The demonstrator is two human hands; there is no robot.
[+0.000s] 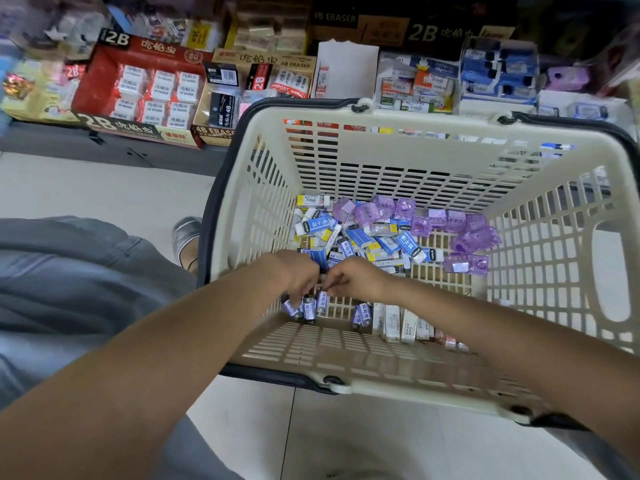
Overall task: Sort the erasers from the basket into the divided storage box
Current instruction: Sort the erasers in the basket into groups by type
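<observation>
Since matching blue erasers (pixel 308 306) get batched by type, left hand (pixel 298 276) clutches several upright inside the basket (pixel 346 355); right hand (pixel 353 278) pinches one more alongside, feeding the bunch.

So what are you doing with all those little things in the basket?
A person is reaching both hands into a cream plastic basket on the floor. The left hand holds a few small blue-and-white erasers, and the right hand meets it there, pinching at the same bunch. More blue erasers and purple cases lie loose in the basket's bottom. Display boxes of erasers stand behind it.
</observation>
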